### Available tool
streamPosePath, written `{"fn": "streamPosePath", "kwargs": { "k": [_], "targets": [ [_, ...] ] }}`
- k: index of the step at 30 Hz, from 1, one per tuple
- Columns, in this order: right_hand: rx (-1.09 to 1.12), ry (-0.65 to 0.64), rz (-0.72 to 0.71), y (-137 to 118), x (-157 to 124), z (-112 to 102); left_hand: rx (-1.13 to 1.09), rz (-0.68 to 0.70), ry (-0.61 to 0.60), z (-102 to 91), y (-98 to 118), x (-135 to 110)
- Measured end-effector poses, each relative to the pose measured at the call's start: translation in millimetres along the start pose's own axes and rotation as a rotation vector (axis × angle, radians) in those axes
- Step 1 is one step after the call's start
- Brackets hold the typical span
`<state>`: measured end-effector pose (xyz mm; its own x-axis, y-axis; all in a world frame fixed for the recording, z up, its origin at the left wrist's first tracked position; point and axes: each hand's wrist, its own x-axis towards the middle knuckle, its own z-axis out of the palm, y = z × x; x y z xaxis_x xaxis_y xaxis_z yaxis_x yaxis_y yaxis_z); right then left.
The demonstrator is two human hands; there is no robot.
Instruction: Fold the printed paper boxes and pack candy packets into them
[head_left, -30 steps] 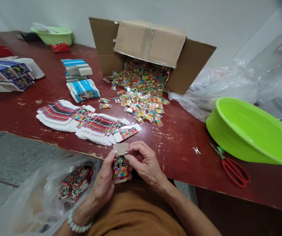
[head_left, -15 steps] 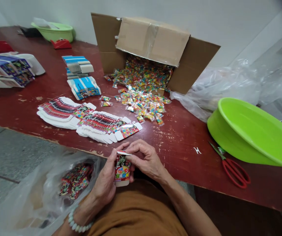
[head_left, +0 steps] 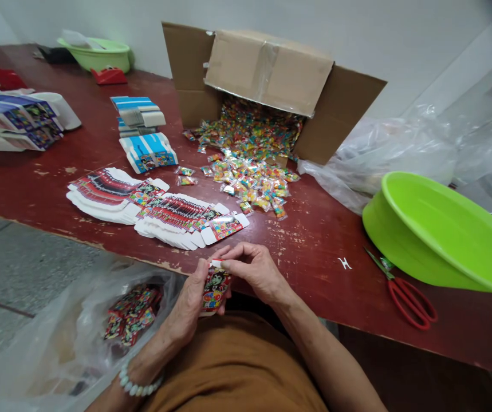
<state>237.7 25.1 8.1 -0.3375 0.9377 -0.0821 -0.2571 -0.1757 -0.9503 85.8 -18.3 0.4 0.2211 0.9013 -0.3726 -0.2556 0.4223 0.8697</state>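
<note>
A small printed carton (head_left: 213, 289) is held upright over my lap, just short of the table's front edge. My left hand (head_left: 189, 306) wraps around its side and back. My right hand (head_left: 252, 272) pinches the top flap down with fingers and thumb. Just beyond my hands, flat red printed cartons (head_left: 160, 209) lie fanned on the red table (head_left: 314, 246). Farther back, a cardboard box (head_left: 267, 80) on its side spills small wrapped candies (head_left: 250, 177).
A clear plastic bag (head_left: 78, 326) at lower left holds several filled cartons. Green basins (head_left: 439, 234) and red scissors (head_left: 413, 297) lie at the right, crumpled plastic behind them. Blue flat cartons (head_left: 145, 149), more stacks at far left, and a green bowl (head_left: 95, 54) are at the back.
The carton's top flap stood open a second ago. My right fingers have folded it down onto the top, and the carton has tilted slightly.
</note>
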Motion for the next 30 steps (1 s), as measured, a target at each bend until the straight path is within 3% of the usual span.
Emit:
{"fn": "streamPosePath", "kwargs": {
  "k": [4,7,16,20,23,27,30],
  "targets": [
    [-0.26,-0.086,-0.22,-3.7,-4.3,-5.8,0.112,0.012,0.005,-1.9,0.6,-0.2],
    [-0.471,-0.145,-0.3,-7.5,-7.1,-11.7,0.172,-0.024,-0.028,-2.6,-0.3,1.5],
    [-0.659,0.02,-0.308,-4.1,-5.3,-9.1,0.231,-0.094,-0.023,-6.8,-1.8,5.3],
    [-0.613,0.027,-0.232,-4.3,-5.4,-8.0,0.24,-0.11,-0.006,-6.8,-1.4,7.2],
    [-0.611,0.006,-0.256,-7.3,-4.9,-9.6,0.236,-0.115,-0.007,-7.7,-2.3,7.8],
    [-0.533,-0.178,-0.242,-13.0,-9.3,-11.0,0.18,-0.12,0.004,-6.2,-5.2,6.3],
    [-0.441,-0.23,-0.202,-6.1,-17.6,-7.9,-0.032,-0.16,-0.007,-1.8,-4.4,5.0]
  ]
}}
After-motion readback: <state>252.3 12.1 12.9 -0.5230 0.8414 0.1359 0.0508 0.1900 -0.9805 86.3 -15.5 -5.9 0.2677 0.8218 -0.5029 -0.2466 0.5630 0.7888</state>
